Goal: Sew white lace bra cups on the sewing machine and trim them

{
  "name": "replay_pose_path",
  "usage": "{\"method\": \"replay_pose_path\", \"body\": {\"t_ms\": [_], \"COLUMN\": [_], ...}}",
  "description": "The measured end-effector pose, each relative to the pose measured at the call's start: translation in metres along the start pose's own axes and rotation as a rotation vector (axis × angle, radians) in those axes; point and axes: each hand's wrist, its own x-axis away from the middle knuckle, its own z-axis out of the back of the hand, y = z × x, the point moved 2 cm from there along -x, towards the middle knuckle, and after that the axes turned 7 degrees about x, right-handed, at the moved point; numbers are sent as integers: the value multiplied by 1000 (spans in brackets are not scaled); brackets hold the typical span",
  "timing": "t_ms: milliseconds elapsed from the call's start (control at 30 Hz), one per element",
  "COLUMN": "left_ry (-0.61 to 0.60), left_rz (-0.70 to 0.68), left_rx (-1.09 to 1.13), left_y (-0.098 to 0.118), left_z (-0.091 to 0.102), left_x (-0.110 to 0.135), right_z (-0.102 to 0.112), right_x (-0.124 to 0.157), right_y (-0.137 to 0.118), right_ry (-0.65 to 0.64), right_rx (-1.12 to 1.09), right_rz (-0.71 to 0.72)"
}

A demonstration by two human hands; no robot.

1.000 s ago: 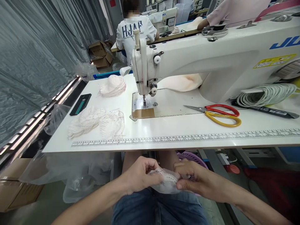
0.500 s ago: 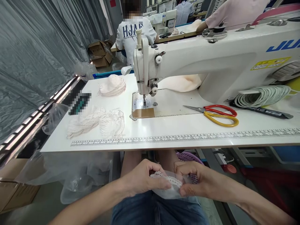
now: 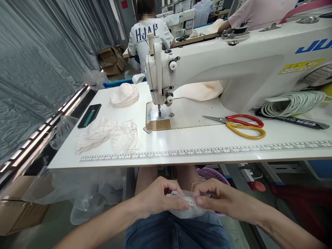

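Over my lap, in front of the table edge, both hands hold a small piece of sheer white fabric with lace trim [image 3: 190, 206]. My left hand [image 3: 164, 197] pinches its left side, with the thumb lying along the lace. My right hand [image 3: 215, 197] grips the right side between thumb and fingers. Part of the fabric is hidden behind the fingers. Above them on the table stands a white sewing machine [image 3: 202, 65], its needle over the metal plate. More lace pieces [image 3: 106, 135] lie at the table's left.
Scissors [image 3: 243, 126] with red and yellow handles lie right of the needle. A ruler strip [image 3: 181, 153] runs along the front edge. A phone [image 3: 89, 116], a pale fabric stack [image 3: 126, 95] and a coil of light-green cord [image 3: 293, 103] are on the table. A purple basket [image 3: 214, 174] stands below.
My right hand has shifted slightly left, its thumb now further over the lace fabric. My left hand keeps its hold. The view has moved a little.
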Motion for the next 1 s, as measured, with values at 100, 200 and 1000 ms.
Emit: {"method": "replay_pose_path", "body": {"t_ms": [100, 200, 1000], "left_ry": [25, 5, 43], "left_rz": [-40, -14, 17], "left_rx": [-26, -12, -28], "left_y": [0, 0, 7], "left_z": [1, 2, 2], "left_x": [0, 1, -8], "right_z": [0, 0, 4], "right_x": [0, 0, -7], "right_y": [-1, -2, -14], "right_ry": [29, 50, 99], "right_rx": [2, 0, 35], "right_rz": [-9, -13, -52]}}
